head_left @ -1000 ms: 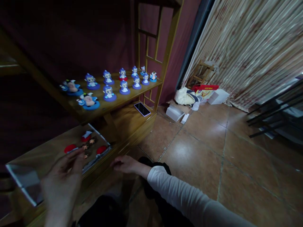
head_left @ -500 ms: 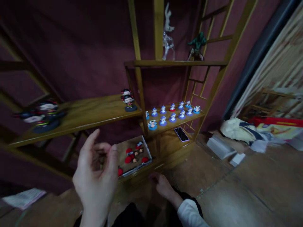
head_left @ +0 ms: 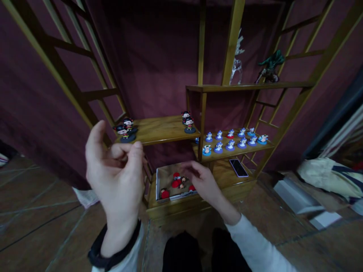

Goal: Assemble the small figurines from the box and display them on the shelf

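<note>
My left hand [head_left: 115, 173] is raised in front of the shelf, palm toward me. Its forefinger points up, apart from the thumb, the other fingers curl loosely, and I see nothing held. My right hand [head_left: 205, 185] reaches over the right side of a shallow cardboard box [head_left: 158, 185], fingers slightly bent and apart, also holding nothing visible. In the box lie several small red pieces [head_left: 176, 183] and small dark-haired figurine pieces [head_left: 182, 186]; the hand hides part of them. On the shelf above, black-haired figurines stand in a left pair [head_left: 124, 132] and a right pair [head_left: 188, 124].
Several blue-and-white figurines [head_left: 230, 144] stand on the right shelf, with a phone [head_left: 238, 167] below. Higher up are a clear deer ornament [head_left: 236, 71] and a green-cloaked figure [head_left: 271, 66]. White boxes [head_left: 295, 196] and a cream bag [head_left: 326, 177] lie on the floor at right.
My right hand has moved from low by my lap up over the cardboard box. My left hand stays raised. The view has swung left, so the shelf appears further right.
</note>
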`<action>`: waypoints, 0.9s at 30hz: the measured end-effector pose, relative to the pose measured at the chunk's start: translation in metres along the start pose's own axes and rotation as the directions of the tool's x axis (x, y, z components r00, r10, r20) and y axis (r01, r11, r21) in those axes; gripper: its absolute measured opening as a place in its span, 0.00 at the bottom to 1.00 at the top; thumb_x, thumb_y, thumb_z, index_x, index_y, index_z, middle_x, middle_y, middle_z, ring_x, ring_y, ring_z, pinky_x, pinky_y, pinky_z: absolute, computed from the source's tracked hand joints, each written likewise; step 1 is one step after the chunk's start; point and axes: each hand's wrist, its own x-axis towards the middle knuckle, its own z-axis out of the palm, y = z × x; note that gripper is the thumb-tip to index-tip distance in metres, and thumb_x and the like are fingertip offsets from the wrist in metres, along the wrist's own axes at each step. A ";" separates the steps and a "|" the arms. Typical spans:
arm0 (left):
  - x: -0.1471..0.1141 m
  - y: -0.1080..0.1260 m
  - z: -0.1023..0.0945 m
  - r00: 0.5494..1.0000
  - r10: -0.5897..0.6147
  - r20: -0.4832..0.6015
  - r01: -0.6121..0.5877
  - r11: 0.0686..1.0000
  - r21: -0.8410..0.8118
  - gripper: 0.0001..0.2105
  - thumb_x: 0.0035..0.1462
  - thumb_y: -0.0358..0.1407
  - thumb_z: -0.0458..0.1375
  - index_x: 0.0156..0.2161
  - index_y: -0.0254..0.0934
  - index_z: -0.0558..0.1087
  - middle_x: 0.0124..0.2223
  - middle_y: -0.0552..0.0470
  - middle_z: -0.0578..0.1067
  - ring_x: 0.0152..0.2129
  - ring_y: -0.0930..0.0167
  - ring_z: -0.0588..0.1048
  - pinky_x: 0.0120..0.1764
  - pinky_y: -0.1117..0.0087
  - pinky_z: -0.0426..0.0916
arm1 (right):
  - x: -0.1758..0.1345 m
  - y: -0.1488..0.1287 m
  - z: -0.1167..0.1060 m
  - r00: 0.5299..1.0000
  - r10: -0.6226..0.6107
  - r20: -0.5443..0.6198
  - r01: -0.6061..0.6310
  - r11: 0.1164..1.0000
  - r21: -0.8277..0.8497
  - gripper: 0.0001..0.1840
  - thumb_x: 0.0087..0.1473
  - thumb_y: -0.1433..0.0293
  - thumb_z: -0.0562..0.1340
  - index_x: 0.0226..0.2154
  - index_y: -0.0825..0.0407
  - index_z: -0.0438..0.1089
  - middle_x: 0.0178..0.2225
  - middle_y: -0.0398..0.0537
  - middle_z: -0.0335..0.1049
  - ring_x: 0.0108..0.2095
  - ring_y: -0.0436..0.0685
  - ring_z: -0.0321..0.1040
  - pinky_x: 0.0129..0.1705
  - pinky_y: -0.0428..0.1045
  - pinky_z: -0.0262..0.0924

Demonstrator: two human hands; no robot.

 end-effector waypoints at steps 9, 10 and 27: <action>-0.105 -0.066 0.001 0.840 -0.456 0.294 0.477 0.879 0.000 0.28 0.54 0.35 0.57 0.60 0.38 0.56 0.27 0.56 0.69 0.24 0.75 0.70 0.29 0.74 0.66 | 0.187 -0.034 0.044 0.981 -0.102 0.167 0.154 0.928 -0.340 0.16 0.45 0.77 0.62 0.40 0.53 0.69 0.40 0.47 0.70 0.42 0.53 0.67 0.50 0.51 0.58; -0.127 -0.081 0.000 0.787 -0.518 0.336 0.545 0.838 0.016 0.28 0.54 0.36 0.56 0.60 0.38 0.56 0.27 0.56 0.69 0.23 0.75 0.69 0.28 0.74 0.66 | 0.203 -0.028 0.054 0.980 -0.047 0.192 0.114 0.928 -0.355 0.16 0.43 0.77 0.63 0.39 0.55 0.69 0.38 0.47 0.70 0.41 0.54 0.68 0.50 0.51 0.59; -0.281 -0.148 -0.048 0.432 -0.729 0.531 0.611 0.670 0.422 0.23 0.57 0.41 0.49 0.57 0.37 0.63 0.30 0.53 0.72 0.24 0.74 0.72 0.32 0.74 0.67 | 0.259 0.003 0.140 0.877 0.089 0.472 -0.082 0.996 -0.035 0.22 0.31 0.79 0.70 0.31 0.55 0.63 0.28 0.40 0.70 0.34 0.51 0.68 0.45 0.51 0.64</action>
